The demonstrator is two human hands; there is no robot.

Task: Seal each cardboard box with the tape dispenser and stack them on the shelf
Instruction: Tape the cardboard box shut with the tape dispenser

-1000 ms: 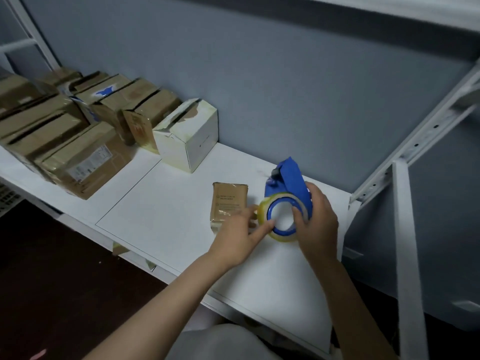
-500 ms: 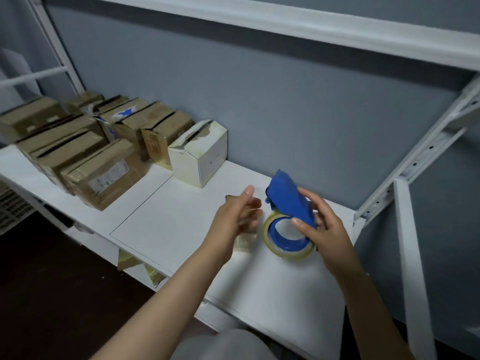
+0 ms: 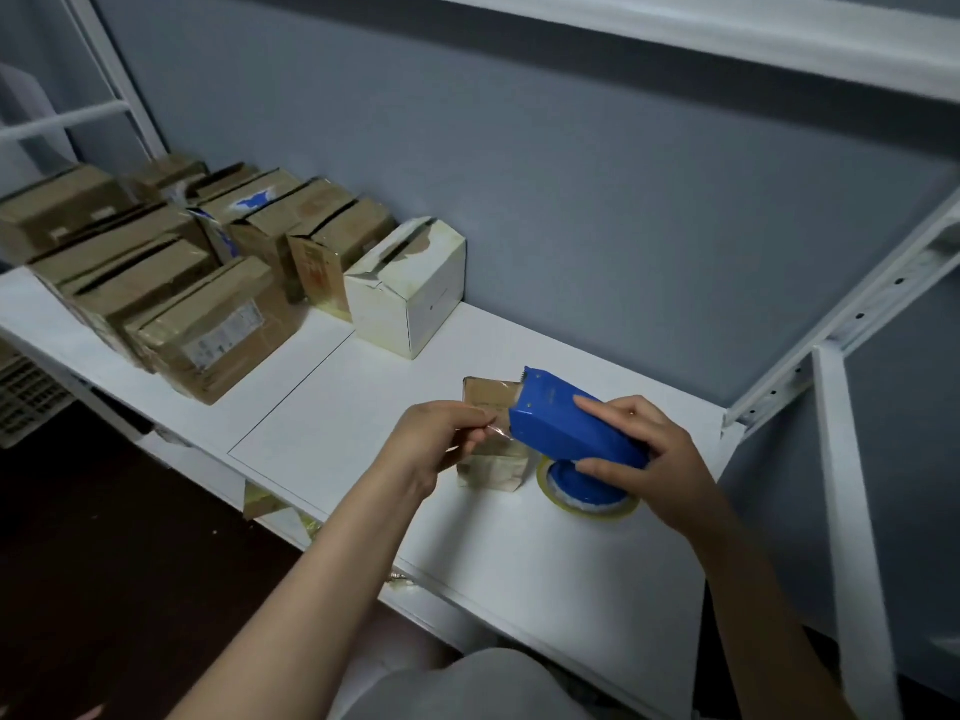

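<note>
- We see the right hand (image 3: 647,457) grasping the blue tape dispenser (image 3: 566,428), fingers wrapped over its body, thumb underneath.
- The dispenser is tilted, its toothed end up and towards the wall; its tape roll (image 3: 589,504) is at the bottom, close over the white shelf (image 3: 363,407).
- The left hand (image 3: 431,444) pinches the clear tape end (image 3: 493,433) just beside the dispenser's front.
- A small brown cardboard box (image 3: 491,465) stands on the shelf between the two hands, partly behind the dispenser.
- Further left, we note a white box (image 3: 410,288) against the grey wall (image 3: 571,200).
- Beyond it, a group of brown cardboard boxes (image 3: 208,330) crowds the shelf's left end.
</note>
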